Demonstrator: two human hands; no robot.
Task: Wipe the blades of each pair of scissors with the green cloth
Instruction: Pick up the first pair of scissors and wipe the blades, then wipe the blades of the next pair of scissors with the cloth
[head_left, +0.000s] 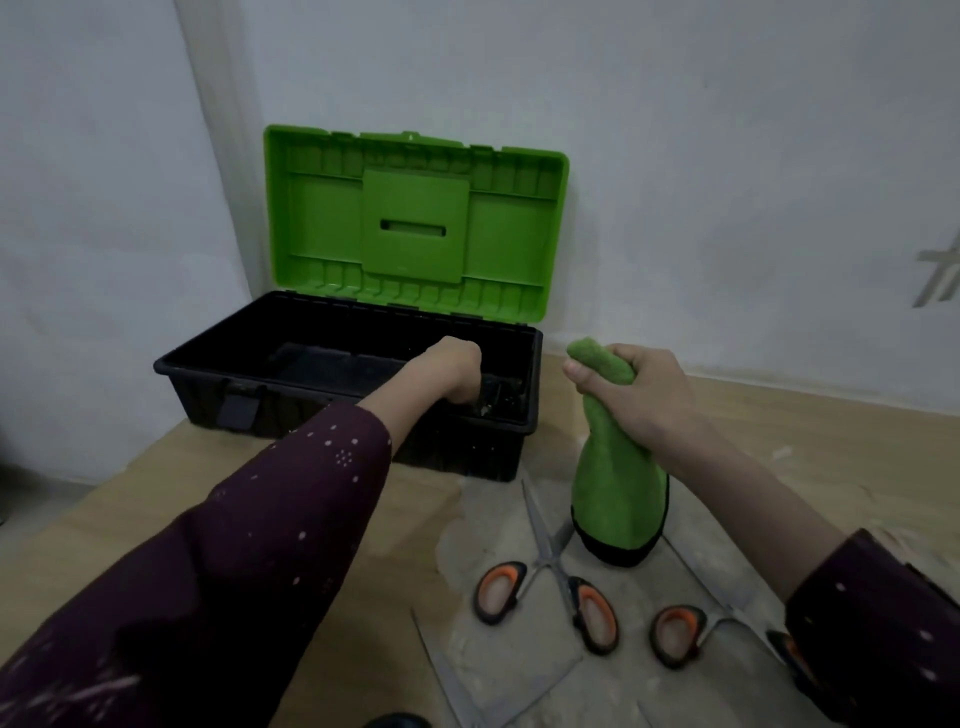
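Head view: we note the right hand (639, 395) clenched around the green cloth (615, 483), which hangs at 4 o'clock of the toolbox (343, 364). The left hand (452, 374) reaches inside the box; we cannot tell its grip. Two scissors (550, 577) (691, 623) lie open at 6 o'clock on the floor; a third blade (441, 675) shows beside them. Wiping appears unfinished. Exposed points crowd the cloth; 9 o'clock is clear.

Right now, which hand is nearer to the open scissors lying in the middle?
Right. The right hand holds the green cloth just above the scissors; the left hand reaches into the toolbox farther back.
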